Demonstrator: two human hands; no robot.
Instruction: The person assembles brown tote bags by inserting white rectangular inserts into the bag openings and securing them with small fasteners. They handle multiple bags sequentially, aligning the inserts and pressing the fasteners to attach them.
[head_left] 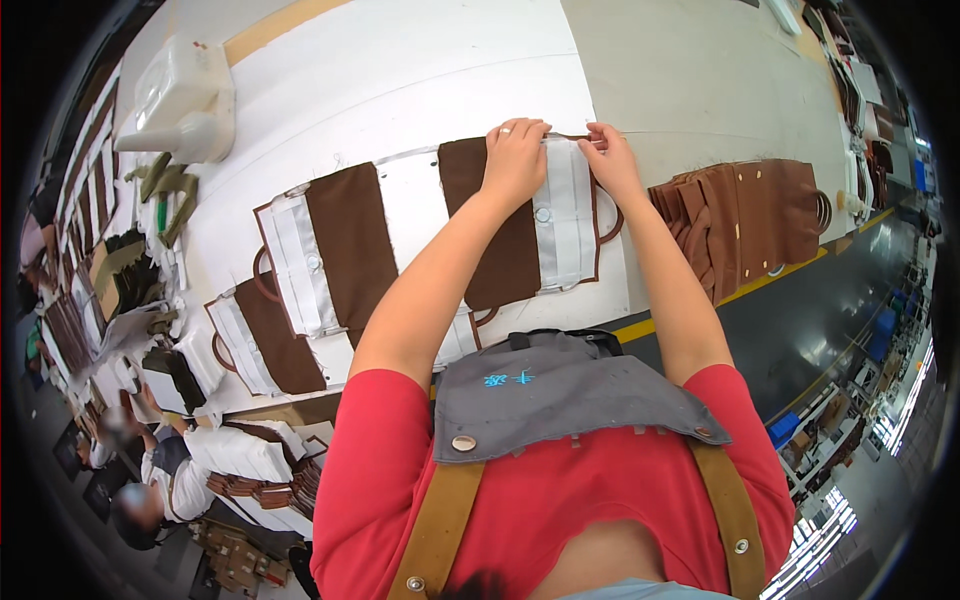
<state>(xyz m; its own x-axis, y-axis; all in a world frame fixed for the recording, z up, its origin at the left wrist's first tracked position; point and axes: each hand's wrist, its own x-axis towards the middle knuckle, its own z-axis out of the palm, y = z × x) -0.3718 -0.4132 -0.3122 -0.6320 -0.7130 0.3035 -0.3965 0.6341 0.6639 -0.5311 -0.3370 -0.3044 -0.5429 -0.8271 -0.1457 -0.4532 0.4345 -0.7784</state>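
A flat bag panel (502, 255) of dark brown fabric with a white lining strip and a brown handle lies across the white table in front of me. My left hand (516, 162) presses on its far edge, fingers together and curled over the brown fabric beside the white strip. At the far right corner, my right hand (610, 165) pinches the same edge between thumb and fingers. Left of my arms a matching brown section (352, 235) with a white strip and handle lies flat. Another brown-and-white piece (275, 335) sits partly under it.
To the right a stack of brown leather-like pieces (745, 220) with handles lies near the table edge. A translucent white plastic container (190, 100) stands at the far left. Green fabric strips (170, 200) lie closer in. A co-worker (175, 475) is at the lower left.
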